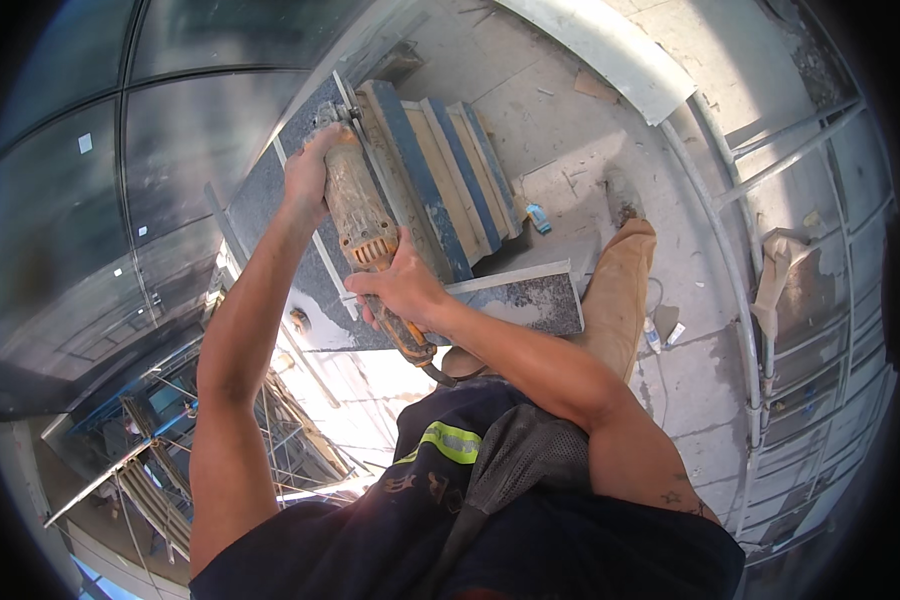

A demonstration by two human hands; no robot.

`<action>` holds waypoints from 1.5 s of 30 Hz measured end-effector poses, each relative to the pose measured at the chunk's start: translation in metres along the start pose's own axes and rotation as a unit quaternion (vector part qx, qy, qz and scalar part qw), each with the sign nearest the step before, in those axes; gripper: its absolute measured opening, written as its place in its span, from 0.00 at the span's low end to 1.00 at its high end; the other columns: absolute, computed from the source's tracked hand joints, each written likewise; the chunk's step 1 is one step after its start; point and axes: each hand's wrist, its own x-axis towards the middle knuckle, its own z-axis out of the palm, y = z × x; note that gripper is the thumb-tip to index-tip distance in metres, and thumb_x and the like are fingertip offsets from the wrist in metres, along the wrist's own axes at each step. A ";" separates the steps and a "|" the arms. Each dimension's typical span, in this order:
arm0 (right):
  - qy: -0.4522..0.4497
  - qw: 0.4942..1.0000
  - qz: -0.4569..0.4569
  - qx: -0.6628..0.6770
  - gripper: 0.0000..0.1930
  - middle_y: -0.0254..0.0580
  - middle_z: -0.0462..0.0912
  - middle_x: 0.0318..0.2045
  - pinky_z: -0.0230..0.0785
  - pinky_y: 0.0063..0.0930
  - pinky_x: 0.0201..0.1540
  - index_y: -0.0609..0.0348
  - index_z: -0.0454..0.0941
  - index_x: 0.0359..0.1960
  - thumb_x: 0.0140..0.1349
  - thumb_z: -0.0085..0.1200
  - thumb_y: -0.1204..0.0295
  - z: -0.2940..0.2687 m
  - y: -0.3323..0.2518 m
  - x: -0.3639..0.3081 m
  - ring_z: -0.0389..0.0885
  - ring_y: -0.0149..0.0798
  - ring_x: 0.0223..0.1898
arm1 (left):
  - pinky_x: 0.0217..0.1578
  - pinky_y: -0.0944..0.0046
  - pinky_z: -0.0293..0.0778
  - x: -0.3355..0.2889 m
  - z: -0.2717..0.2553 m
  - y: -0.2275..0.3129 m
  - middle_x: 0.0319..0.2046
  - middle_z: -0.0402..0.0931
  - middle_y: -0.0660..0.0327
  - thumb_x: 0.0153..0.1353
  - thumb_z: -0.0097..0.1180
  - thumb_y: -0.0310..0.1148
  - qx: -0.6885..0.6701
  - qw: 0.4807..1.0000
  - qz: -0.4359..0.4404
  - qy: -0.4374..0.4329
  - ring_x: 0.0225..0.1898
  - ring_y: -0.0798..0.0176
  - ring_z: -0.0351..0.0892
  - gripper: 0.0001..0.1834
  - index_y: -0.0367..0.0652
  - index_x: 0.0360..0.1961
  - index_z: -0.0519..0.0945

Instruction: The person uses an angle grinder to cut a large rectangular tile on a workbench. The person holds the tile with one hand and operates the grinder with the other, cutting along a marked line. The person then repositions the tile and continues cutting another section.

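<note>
Both my hands grip a large, dust-covered angle grinder (355,200) with orange parts. Around its front end, near the disc, my left hand (308,172) is closed. My right hand (407,285) wraps the rear handle, where the power cord leaves toward my body. The grinder's head lies over the edge of a dark grey speckled slab (255,195); whether the disc touches it I cannot tell. Beside the tool a pale straight strip (375,165) runs along the slab's edge. Another slab piece (530,300) with a pale edge sits just right of my right wrist.
Blue-edged wooden boards (440,180) are stacked right of the grinder. A blue packet (538,219) and a white bottle (652,335) lie on the dusty floor. Metal railings (715,200) curve along the right. Dark glass panels (60,210) stand left, with scaffolding (155,440) below.
</note>
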 end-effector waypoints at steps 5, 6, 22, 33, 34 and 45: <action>0.008 1.000 -0.013 -0.003 0.40 0.47 0.80 0.28 0.76 0.38 0.18 0.63 0.46 0.63 0.59 0.67 0.78 -0.001 0.004 0.006 0.81 0.41 0.19 | 0.37 0.52 0.87 0.005 -0.001 -0.002 0.42 0.82 0.49 0.62 0.70 0.46 0.000 1.000 0.010 0.002 0.37 0.54 0.88 0.31 0.29 0.54 0.76; 0.008 1.000 -0.017 0.000 0.40 0.47 0.80 0.28 0.76 0.38 0.18 0.63 0.46 0.63 0.59 0.67 0.78 -0.001 0.003 0.008 0.81 0.41 0.19 | 0.37 0.52 0.87 0.010 -0.003 -0.002 0.42 0.82 0.49 0.62 0.70 0.46 -0.001 1.000 0.011 -0.001 0.37 0.54 0.88 0.31 0.29 0.54 0.76; 0.008 1.000 -0.008 -0.002 0.39 0.46 0.79 0.26 0.75 0.37 0.17 0.63 0.46 0.62 0.60 0.67 0.78 -0.003 0.006 0.006 0.80 0.40 0.18 | 0.34 0.54 0.87 0.002 0.001 -0.002 0.40 0.83 0.50 0.64 0.67 0.46 0.017 1.000 0.007 -0.010 0.34 0.55 0.88 0.29 0.30 0.53 0.77; 0.001 1.000 -0.030 0.003 0.37 0.49 0.80 0.26 0.74 0.39 0.16 0.63 0.48 0.59 0.59 0.67 0.78 -0.004 0.011 0.013 0.80 0.41 0.17 | 0.36 0.53 0.87 0.012 -0.005 -0.007 0.41 0.83 0.49 0.62 0.70 0.45 0.011 1.000 0.020 0.012 0.35 0.55 0.88 0.30 0.29 0.53 0.78; -0.002 1.000 -0.028 0.005 0.37 0.49 0.80 0.27 0.75 0.39 0.17 0.62 0.48 0.59 0.59 0.67 0.78 -0.004 0.009 0.015 0.80 0.41 0.17 | 0.36 0.53 0.87 0.016 -0.007 -0.007 0.41 0.83 0.49 0.62 0.70 0.45 0.009 1.000 0.020 0.010 0.36 0.55 0.88 0.30 0.29 0.53 0.78; 0.000 1.000 -0.005 0.005 0.41 0.48 0.80 0.28 0.75 0.36 0.18 0.63 0.46 0.63 0.59 0.67 0.79 -0.012 0.006 0.010 0.81 0.40 0.19 | 0.38 0.53 0.87 0.009 0.000 -0.010 0.42 0.83 0.50 0.64 0.68 0.45 -0.013 1.000 0.007 0.019 0.38 0.54 0.88 0.28 0.30 0.54 0.78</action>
